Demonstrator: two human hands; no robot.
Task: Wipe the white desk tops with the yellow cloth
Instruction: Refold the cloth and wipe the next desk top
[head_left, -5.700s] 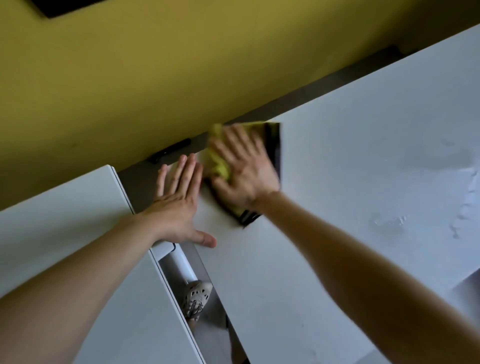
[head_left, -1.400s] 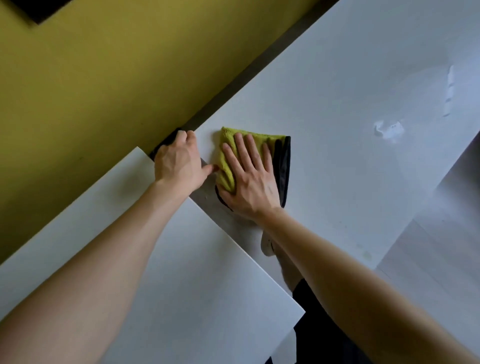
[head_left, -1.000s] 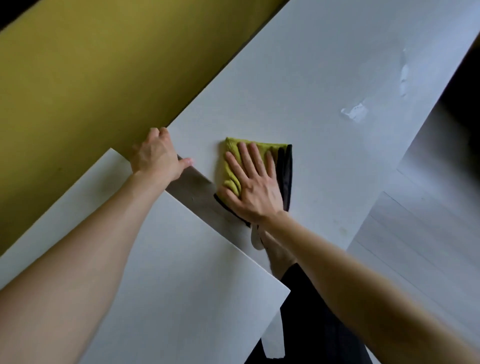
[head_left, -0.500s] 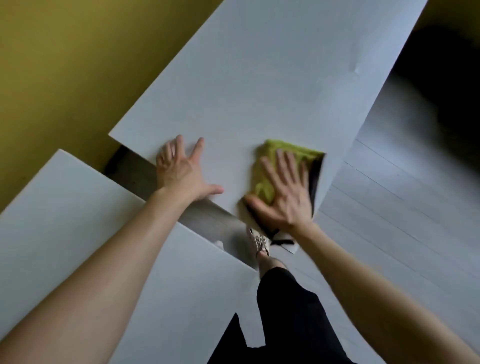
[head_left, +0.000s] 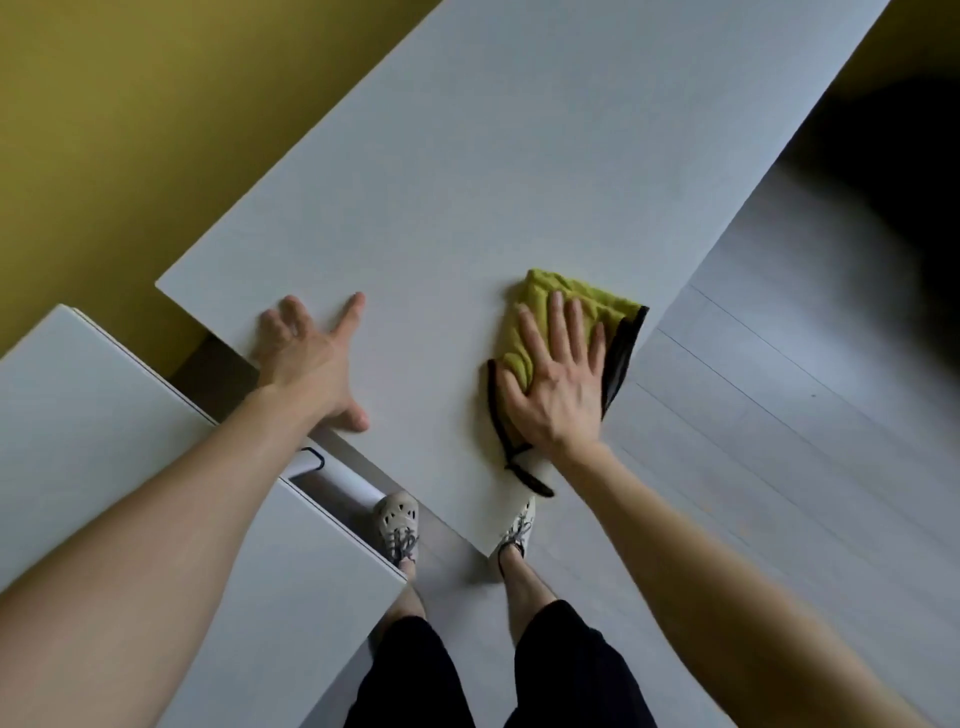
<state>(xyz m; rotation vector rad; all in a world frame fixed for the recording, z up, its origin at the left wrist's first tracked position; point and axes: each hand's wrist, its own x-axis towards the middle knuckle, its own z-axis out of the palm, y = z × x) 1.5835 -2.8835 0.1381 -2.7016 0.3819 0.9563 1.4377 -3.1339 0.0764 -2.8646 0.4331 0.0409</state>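
A large white desk top (head_left: 493, 171) runs from the middle to the upper right. The folded yellow cloth (head_left: 582, 301), edged in black, lies near the desk's right edge. My right hand (head_left: 558, 387) presses flat on the cloth with straight, spread fingers. My left hand (head_left: 306, 358) rests open on the desk's near left edge, fingers spread. A second white desk top (head_left: 114, 499) lies lower left, under my left forearm.
A yellow wall (head_left: 130, 119) backs both desks. A narrow gap between the desks shows a white desk leg (head_left: 343, 480) and my two feet in pale shoes (head_left: 397, 525). Grey plank floor (head_left: 779, 441) spreads to the right, dark at the upper right.
My right hand has slid the cloth from the desk's back left corner towards its near right edge. My left hand moved from the desk's edge to lie flat on the top. The view swung right.
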